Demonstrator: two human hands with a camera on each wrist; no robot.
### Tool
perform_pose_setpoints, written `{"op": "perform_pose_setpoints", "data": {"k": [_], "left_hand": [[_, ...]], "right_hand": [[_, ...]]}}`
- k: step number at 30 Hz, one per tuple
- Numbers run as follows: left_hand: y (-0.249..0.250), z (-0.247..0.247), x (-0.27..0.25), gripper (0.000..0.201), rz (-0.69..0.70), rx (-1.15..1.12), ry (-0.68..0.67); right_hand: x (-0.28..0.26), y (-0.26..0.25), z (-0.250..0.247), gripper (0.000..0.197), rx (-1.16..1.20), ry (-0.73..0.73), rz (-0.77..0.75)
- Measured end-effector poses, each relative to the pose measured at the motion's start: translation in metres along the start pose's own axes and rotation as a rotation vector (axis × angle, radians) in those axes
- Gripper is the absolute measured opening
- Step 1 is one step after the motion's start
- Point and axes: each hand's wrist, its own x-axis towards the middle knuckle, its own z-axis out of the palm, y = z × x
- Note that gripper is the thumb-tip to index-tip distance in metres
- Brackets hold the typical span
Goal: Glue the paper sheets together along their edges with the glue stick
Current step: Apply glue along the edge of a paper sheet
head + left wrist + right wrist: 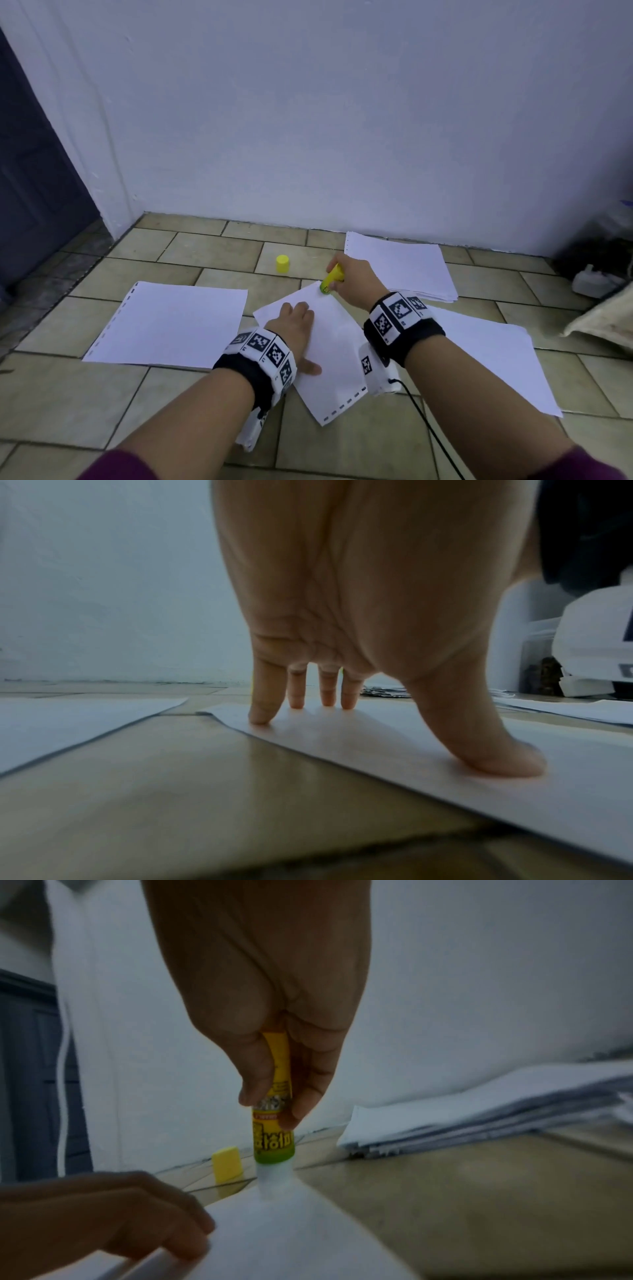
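At the far left we are noting a dark blue door (30, 192) beside the pale wall (342, 120), and a single paper sheet (171, 323) with a perforated edge lying flat on the tiled floor (85, 394). Moving right, we are seeing the left hand (293, 327) resting palm down on the middle sheet (337, 363), which is lying at an angle to the others; in the left wrist view its fingers (296, 688) are straight and slightly spread, fingertips and thumb pressing on the paper. A yellow cap (283, 264) is standing on the floor beyond that hand, apart from all the sheets. Next we are recording the right hand (356, 279) holding the glue stick (330, 279), its thumb and fingers (257, 1074) pinching the yellow barrel from both sides. The stick is pointing down, and its white tip is touching the far corner of the middle sheet. Further right, a stack of paper (400, 265) is sitting near the wall, and another sheet (493, 359) is lying flat behind the right wrist. At the far right edge we are observing some cloth and clutter too blurred to identify.
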Motion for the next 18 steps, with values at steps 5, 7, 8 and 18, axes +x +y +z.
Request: {"op": "perform_pose_setpoints", "data": {"k": [5, 7, 8, 18], "left_hand": [[0.000, 0.000, 0.000, 0.090, 0.023, -0.002, -0.011], [0.000, -0.001, 0.000, 0.088, 0.042, 0.007, -0.040], [0.000, -0.002, 0.000, 0.086, 0.046, 0.016, -0.055], [0.005, -0.008, -0.006, 0.079, 0.035, 0.165, -0.137]], "right_hand": [[-0.033, 0.014, -0.020, 0.026, -0.180, -0.139, -0.009], [-0.051, 0.023, -0.027, 0.026, -0.217, -0.174, -0.006], [-0.059, 0.027, -0.030, 0.026, -0.227, -0.184, -0.005], [-0.097, 0.042, -0.046, 0.026, -0.350, -0.258, 0.004]]}}
